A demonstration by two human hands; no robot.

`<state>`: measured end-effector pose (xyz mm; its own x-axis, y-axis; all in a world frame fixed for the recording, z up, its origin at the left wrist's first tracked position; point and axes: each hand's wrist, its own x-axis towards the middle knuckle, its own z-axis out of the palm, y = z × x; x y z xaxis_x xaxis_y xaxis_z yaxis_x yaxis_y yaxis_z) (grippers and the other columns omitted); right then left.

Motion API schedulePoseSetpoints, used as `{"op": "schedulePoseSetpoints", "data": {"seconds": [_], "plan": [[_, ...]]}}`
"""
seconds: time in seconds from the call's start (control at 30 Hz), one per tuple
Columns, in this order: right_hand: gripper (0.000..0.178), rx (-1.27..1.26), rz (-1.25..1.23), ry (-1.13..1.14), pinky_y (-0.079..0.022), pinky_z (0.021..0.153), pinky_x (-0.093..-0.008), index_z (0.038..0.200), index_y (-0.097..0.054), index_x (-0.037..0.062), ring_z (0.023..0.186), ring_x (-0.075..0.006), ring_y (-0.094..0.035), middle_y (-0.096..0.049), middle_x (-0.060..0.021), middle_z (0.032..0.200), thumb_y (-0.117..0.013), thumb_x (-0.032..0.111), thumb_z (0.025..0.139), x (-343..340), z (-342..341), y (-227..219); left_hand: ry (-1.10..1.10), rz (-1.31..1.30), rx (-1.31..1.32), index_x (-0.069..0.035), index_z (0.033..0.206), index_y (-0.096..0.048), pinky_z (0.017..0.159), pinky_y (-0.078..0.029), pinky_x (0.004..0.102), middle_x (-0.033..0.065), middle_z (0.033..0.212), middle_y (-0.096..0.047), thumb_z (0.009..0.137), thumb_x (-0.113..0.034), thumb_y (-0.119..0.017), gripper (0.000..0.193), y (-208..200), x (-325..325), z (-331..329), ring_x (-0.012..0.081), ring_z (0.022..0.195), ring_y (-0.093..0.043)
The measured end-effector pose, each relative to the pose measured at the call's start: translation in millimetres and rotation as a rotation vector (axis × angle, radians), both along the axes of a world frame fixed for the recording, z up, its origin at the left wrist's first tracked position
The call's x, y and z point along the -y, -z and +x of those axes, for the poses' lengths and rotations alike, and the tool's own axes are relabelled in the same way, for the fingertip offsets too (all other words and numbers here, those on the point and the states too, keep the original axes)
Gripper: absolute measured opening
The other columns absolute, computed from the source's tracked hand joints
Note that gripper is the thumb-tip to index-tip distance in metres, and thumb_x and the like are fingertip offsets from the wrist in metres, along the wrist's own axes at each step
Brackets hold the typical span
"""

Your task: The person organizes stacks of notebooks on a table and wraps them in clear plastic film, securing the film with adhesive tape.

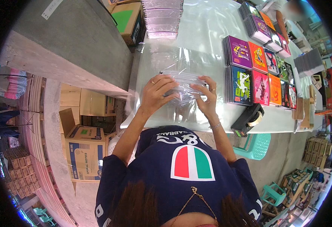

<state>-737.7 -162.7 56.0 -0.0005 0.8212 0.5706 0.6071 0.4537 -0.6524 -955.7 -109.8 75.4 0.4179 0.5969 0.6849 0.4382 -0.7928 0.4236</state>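
Note:
Close to the table's near edge lies a clear plastic bag (182,99), crinkled and shiny, around a short stack of notebooks (185,78) whose pale edges show through. On its left end my left hand (159,92) is closed over the film, fingers curled inward. My right hand (207,94) grips the film at the right end, with thumb and fingers bent. More loose clear film (164,53) spreads flat beyond the bundle. How many notebooks are inside cannot be made out.
Colourful spiral notebooks (242,84) stand in stacks to the right, beside a black tape dispenser (248,120) at the table edge. A tall notebook stack (162,19) rises at the back. A concrete pillar (83,49), cartons (84,151) and a green stool (257,146) surround the table (207,22). Another person (277,15) is at far right.

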Motion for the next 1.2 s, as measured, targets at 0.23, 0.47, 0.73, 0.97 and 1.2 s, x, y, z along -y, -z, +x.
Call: {"op": "schedulePoseSetpoints", "data": {"seconds": [0.23,0.47,0.73,0.97,1.2], "plan": [[0.022,-0.119,-0.157,-0.095,-0.037,0.094,-0.0391,0.093,-0.075,0.012,0.111,-0.0241,-0.044,-0.046,-0.0094,0.111,-0.077,0.016,0.071,-11,10,-18,0.026,-0.254,-0.055,-0.013,0.075,-0.071,0.066,-0.049,0.0327,-0.002,0.078,-0.064,0.065,-0.032,-0.079,0.023,-26,-14,5,0.0179,0.08,-0.061],[0.027,-0.114,-0.283,-0.117,-0.039,0.091,-0.0348,0.097,-0.073,0.0114,0.104,-0.0197,-0.043,-0.042,-0.006,0.104,-0.079,0.02,0.072,-25,18,-23,0.122,-0.413,-0.114,-0.009,0.079,-0.07,0.064,-0.048,0.032,0.0023,0.073,-0.062,0.066,-0.027,-0.081,0.025,-36,-39,4,0.0182,0.068,-0.059],[0.055,-0.582,-0.552,-0.268,-0.043,0.084,-0.0269,0.123,-0.058,0.0046,0.093,-0.0147,-0.054,-0.05,-0.0041,0.106,-0.078,0.016,0.073,-44,15,-40,-0.135,-0.225,0.218,-0.006,0.097,-0.066,0.076,-0.048,0.0307,0.0041,0.082,-0.061,0.066,-0.028,-0.084,0.042,-31,-42,22,0.0189,0.075,-0.059],[0.03,-0.573,-0.679,-0.398,-0.041,0.084,-0.0246,0.106,-0.07,0.0021,0.098,-0.0125,-0.056,-0.057,-0.0022,0.104,-0.071,0.018,0.08,-52,24,-26,0.217,-0.969,0.171,-0.005,0.101,-0.072,0.086,-0.047,0.0287,0.007,0.096,-0.07,0.074,-0.028,-0.079,0.036,-12,-55,12,0.0148,0.091,-0.063],[0.027,-0.686,-0.654,-0.341,-0.042,0.085,-0.0259,0.105,-0.071,0.0032,0.098,-0.0132,-0.056,-0.058,-0.0025,0.108,-0.069,0.013,0.08,-49,20,-15,0.154,-0.683,-0.077,-0.005,0.098,-0.072,0.079,-0.05,0.0306,0.0099,0.094,-0.071,0.079,-0.02,-0.072,0.024,-31,-56,13,0.0216,0.084,-0.067]]}}
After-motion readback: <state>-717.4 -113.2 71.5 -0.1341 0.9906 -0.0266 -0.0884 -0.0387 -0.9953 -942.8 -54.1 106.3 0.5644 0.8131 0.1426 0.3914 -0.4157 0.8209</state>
